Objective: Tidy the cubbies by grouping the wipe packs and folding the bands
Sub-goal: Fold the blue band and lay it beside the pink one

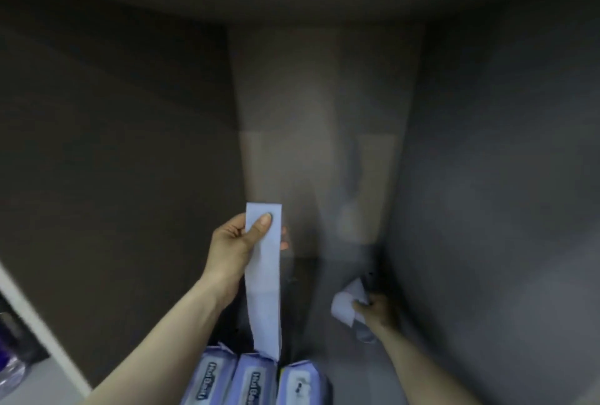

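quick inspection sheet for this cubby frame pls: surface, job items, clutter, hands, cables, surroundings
Surface: dark cubby floor, dim and blurred.
Job's things: three wipe packs side by side at the front edge; a pale blue band hanging straight down; a crumpled band low on the right.
Clutter: nothing seen inside the cubby.
Grippers: left hand pinches the hanging band near its top; right hand grips the crumpled band.
Cables: nothing seen.
Surroundings: dark cubby walls; white divider at left, blurred items beyond it.
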Tool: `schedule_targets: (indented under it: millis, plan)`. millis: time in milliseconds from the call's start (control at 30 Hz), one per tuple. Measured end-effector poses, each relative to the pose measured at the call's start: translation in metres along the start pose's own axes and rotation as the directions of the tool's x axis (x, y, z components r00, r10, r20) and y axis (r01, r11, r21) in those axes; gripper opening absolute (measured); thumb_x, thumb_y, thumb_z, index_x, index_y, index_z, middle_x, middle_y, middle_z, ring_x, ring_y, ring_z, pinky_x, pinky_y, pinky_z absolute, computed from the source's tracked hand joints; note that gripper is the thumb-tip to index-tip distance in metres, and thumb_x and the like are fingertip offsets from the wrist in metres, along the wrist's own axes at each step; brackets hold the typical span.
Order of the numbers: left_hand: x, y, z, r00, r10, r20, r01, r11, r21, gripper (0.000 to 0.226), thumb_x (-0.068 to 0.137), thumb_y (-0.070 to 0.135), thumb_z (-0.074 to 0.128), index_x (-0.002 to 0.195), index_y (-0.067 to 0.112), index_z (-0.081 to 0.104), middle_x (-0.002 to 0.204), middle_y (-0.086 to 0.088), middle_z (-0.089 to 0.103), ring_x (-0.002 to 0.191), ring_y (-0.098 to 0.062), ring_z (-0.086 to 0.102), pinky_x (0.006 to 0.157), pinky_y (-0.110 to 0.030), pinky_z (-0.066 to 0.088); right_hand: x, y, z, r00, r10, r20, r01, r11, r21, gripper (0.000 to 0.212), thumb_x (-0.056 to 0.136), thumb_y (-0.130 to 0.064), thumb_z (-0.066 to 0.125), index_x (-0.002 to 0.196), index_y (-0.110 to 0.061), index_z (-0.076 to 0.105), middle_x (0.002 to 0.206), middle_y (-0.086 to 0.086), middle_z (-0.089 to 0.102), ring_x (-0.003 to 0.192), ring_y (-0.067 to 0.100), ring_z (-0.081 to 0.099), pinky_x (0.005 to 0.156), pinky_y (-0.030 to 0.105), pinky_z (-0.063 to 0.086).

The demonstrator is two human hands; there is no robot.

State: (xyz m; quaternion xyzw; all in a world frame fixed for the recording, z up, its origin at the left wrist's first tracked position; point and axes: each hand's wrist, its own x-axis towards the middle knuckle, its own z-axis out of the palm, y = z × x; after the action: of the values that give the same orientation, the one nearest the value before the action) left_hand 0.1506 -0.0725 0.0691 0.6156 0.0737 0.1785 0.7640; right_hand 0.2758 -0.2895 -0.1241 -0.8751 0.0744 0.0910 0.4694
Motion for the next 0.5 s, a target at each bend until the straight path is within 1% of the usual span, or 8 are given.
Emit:
schedule_targets:
  millis: [67, 167, 233, 267, 333, 400, 433, 500]
  plan:
    - [0.000, -0.003, 0.004, 1.000, -0.013, 0.012, 0.013, 1.000, -0.005, 0.014, 0.086, 0.013, 0.063, 0.089, 0.001, 0.070, 0.078, -0.014, 0.075, 0.060, -0.023, 0.070, 0.056, -0.029, 0.059, -0.005, -0.005, -0.003, 0.999, 0.011, -0.047, -0.008, 0.998, 0.063, 0.015, 0.086, -0.006, 0.057, 0.097, -0.004, 0.067, 0.100, 0.014, 0.068, 0.087, 0.022, 0.059, 0.070, 0.026, 0.040]
    - [-0.001, -0.007, 0.008, 1.000, -0.022, 0.019, 0.021, 0.999, 0.025, 0.013, 0.086, 0.015, 0.063, 0.089, 0.004, 0.070, 0.083, -0.017, 0.075, 0.063, -0.025, 0.071, 0.058, -0.031, 0.059, -0.017, -0.020, -0.008, 0.991, -0.064, -0.118, 0.080, 0.987, 0.138, 0.019, 0.085, 0.002, 0.048, 0.091, -0.008, 0.063, 0.089, 0.007, 0.060, 0.092, 0.023, 0.059, 0.074, 0.024, 0.037]
    - [-0.001, -0.009, 0.009, 0.999, -0.030, 0.034, 0.028, 0.998, 0.059, 0.016, 0.087, 0.017, 0.062, 0.094, 0.005, 0.069, 0.084, -0.016, 0.075, 0.063, -0.026, 0.071, 0.053, -0.031, 0.058, -0.019, -0.028, -0.009, 0.985, -0.087, -0.147, 0.110, 0.982, 0.152, 0.026, 0.081, 0.005, 0.046, 0.088, -0.012, 0.064, 0.087, 0.006, 0.061, 0.091, 0.022, 0.059, 0.074, 0.024, 0.037]
    - [-0.002, -0.009, 0.008, 0.999, -0.032, 0.044, 0.029, 0.997, 0.069, 0.018, 0.088, 0.019, 0.061, 0.096, 0.005, 0.068, 0.085, -0.016, 0.075, 0.063, -0.027, 0.071, 0.051, -0.031, 0.057, -0.021, -0.035, -0.010, 0.986, -0.079, -0.147, 0.109, 0.972, 0.208, 0.029, 0.080, 0.008, 0.047, 0.084, -0.014, 0.065, 0.087, 0.006, 0.063, 0.090, 0.022, 0.059, 0.074, 0.024, 0.038]
    - [-0.003, -0.008, 0.008, 0.997, -0.039, 0.060, 0.034, 0.997, 0.075, 0.021, 0.090, 0.023, 0.059, 0.097, 0.005, 0.067, 0.084, -0.016, 0.075, 0.064, -0.027, 0.071, 0.051, -0.031, 0.056, -0.022, -0.051, -0.011, 0.990, -0.055, -0.131, 0.100, 0.927, 0.361, 0.032, 0.079, 0.013, 0.047, 0.083, -0.011, 0.068, 0.085, 0.009, 0.065, 0.087, 0.024, 0.060, 0.075, 0.027, 0.040]
    - [-0.005, -0.006, 0.007, 0.993, -0.070, 0.095, 0.065, 0.996, 0.057, 0.022, 0.091, 0.023, 0.056, 0.098, 0.004, 0.067, 0.082, -0.015, 0.075, 0.064, -0.027, 0.072, 0.053, -0.030, 0.057, -0.028, -0.069, -0.018, 0.987, -0.038, -0.156, 0.108, 0.876, 0.469, 0.034, 0.078, 0.017, 0.046, 0.096, 0.000, 0.070, 0.081, 0.008, 0.067, 0.087, 0.028, 0.061, 0.078, 0.029, 0.043]
    - [-0.007, -0.004, 0.007, 0.987, -0.095, 0.132, 0.090, 0.995, 0.047, 0.022, 0.091, 0.022, 0.056, 0.099, 0.004, 0.067, 0.084, -0.015, 0.075, 0.066, -0.027, 0.072, 0.054, -0.030, 0.058, -0.030, -0.077, -0.023, 0.987, -0.031, -0.160, 0.115, 0.828, 0.548, 0.032, 0.079, 0.018, 0.047, 0.100, 0.006, 0.067, 0.074, 0.006, 0.068, 0.084, 0.031, 0.062, 0.078, 0.027, 0.045]
    - [-0.010, 0.001, 0.006, 0.967, -0.134, 0.216, 0.126, 0.991, 0.051, 0.025, 0.090, 0.021, 0.056, 0.102, 0.003, 0.067, 0.091, -0.017, 0.075, 0.070, -0.026, 0.073, 0.058, -0.030, 0.058, -0.042, -0.095, -0.035, 0.992, -0.003, -0.122, 0.080, 0.772, 0.630, 0.020, 0.084, 0.012, 0.050, 0.095, 0.002, 0.064, 0.065, 0.000, 0.062, 0.069, 0.020, 0.056, 0.063, 0.016, 0.048]
